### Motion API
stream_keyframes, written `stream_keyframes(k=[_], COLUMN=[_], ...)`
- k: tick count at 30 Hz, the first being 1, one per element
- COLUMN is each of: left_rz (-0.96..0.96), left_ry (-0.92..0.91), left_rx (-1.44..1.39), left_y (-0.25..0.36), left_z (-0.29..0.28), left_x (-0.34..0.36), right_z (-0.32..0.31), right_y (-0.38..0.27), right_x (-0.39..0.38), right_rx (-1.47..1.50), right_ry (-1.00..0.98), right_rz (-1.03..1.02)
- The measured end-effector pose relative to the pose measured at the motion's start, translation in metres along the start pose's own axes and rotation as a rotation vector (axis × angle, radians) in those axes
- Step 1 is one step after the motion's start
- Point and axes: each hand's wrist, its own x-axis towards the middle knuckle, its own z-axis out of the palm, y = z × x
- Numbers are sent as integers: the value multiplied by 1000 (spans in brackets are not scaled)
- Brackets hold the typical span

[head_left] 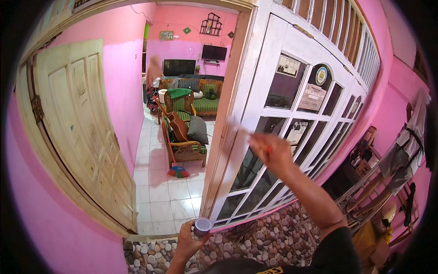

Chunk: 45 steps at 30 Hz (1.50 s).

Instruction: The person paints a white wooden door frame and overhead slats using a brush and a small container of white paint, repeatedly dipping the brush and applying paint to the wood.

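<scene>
My right hand (pixel 269 151) grips a blurred brush (pixel 238 125) with a pale head, raised against the doorway's edge, where the unpainted-looking wooden frame (pixel 213 182) meets a white door frame (pixel 250 82) with glass panes and pasted papers. Something red shows between my fingers. Low at that same edge, my left hand (pixel 187 242) holds a small round container (pixel 203 223) with pale contents, close to the foot of the frame. Whether the brush's tip touches the wood is unclear through the blur.
A cream wooden door (pixel 68 114) stands open at left. Through the doorway, a person (pixel 153 80) stands by green-striped wooden seats (pixel 207 102); a guitar (pixel 178 128) and broom (pixel 178 171) are nearer. At right, draped cloth (pixel 406 141) hangs beside a rack. Pebble-patterned flooring (pixel 273 233) lies below me.
</scene>
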Motion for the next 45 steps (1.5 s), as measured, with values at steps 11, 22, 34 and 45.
stream_keyframes(k=[11, 22, 34, 45], left_rz=[16, -11, -88, -128], left_ry=[-12, -22, -33, -49], left_rx=[5, 79, 58, 68], left_y=[-9, 0, -3, 3], left_z=[8, 7, 6, 9], left_x=[-4, -9, -10, -9], right_z=[-5, 24, 89, 43], right_y=[9, 11, -14, -7], right_x=[40, -9, -132, -66], right_rx=[198, -104, 196, 122], right_ry=[136, 190, -157, 160], right_rz=[118, -152, 87, -27])
